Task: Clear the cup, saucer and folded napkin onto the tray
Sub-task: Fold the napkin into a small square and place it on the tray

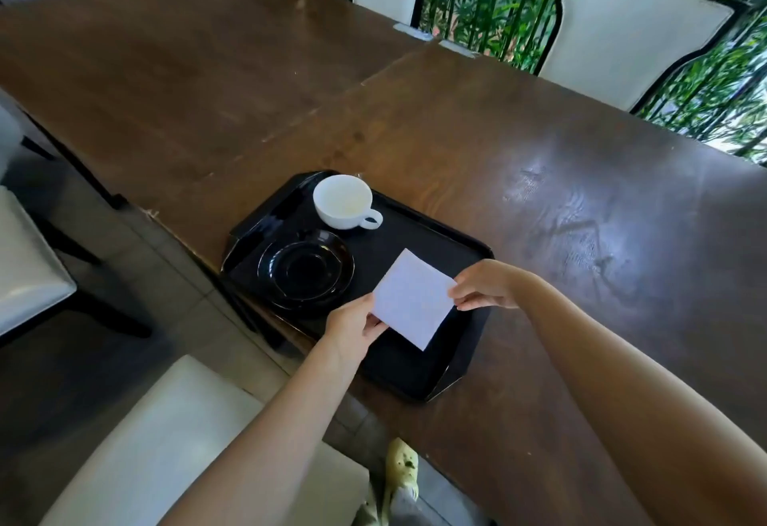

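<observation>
A black tray (465,251) lies at the near edge of the brown wooden table (539,176). On its far end stands an empty white cup (343,200), handle pointing right. A glossy black saucer (305,268) rests on the tray's left part, apart from the cup. A white folded napkin (413,297) is held flat just over the tray's near right part. My left hand (352,328) pinches its near-left corner. My right hand (483,284) pinches its right corner. Whether the napkin touches the tray I cannot tell.
White chairs with dark frames stand across the table (631,31) and at the left (25,264). A white chair seat (166,442) is just below my arms. Green bamboo fills the background at the right. My shoe (400,467) shows on the tiled floor.
</observation>
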`<action>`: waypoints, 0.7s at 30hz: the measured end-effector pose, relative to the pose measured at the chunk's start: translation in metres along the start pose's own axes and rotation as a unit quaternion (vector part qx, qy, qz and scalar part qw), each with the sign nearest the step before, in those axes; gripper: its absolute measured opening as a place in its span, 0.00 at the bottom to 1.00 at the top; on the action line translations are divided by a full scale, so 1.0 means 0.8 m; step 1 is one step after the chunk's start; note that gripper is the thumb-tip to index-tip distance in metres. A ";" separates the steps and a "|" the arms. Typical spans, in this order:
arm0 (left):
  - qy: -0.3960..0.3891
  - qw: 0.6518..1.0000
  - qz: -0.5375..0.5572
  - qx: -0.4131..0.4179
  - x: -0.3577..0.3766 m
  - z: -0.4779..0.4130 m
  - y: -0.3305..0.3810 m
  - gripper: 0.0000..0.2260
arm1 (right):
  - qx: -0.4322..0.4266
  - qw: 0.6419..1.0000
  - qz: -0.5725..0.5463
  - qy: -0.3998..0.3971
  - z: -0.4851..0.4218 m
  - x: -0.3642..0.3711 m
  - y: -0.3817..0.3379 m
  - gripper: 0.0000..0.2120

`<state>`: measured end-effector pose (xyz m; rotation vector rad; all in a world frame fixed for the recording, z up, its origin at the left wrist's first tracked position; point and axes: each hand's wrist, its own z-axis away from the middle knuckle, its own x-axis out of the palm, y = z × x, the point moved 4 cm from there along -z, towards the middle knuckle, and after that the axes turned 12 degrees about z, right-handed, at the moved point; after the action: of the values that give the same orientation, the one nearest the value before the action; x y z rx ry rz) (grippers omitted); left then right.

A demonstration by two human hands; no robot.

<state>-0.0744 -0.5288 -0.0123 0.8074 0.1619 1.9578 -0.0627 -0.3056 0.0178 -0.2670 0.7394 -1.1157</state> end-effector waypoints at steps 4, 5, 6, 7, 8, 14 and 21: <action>0.028 0.999 0.027 0.001 0.006 -0.007 0.003 0.05 | 0.014 0.999 0.022 0.023 -0.008 0.000 -0.007 0.03; 0.035 0.999 0.029 0.008 0.007 -0.008 0.005 0.06 | 0.016 0.999 0.026 0.027 -0.011 0.000 -0.009 0.03; 0.042 0.999 0.028 0.014 0.008 -0.010 0.006 0.07 | 0.019 0.999 0.032 0.031 -0.014 0.000 -0.013 0.04; 0.050 0.998 0.021 0.018 0.008 -0.011 0.007 0.07 | 0.021 0.998 0.040 0.035 -0.018 0.000 -0.016 0.05; 0.056 0.998 0.011 0.020 0.009 -0.011 0.008 0.08 | 0.026 0.998 0.049 0.039 -0.021 0.001 -0.019 0.07; 0.061 0.996 -0.056 0.034 0.011 -0.013 0.010 0.15 | 0.050 0.992 0.104 0.049 -0.034 0.008 -0.025 0.07; 0.069 0.991 -0.110 0.045 0.017 -0.009 0.011 0.14 | 0.053 0.989 0.134 0.040 -0.031 0.009 -0.028 0.09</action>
<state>-0.0894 -0.5205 -0.0081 0.6805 0.4067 1.8060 -0.0934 -0.3176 0.0088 -0.0305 0.7597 -0.9098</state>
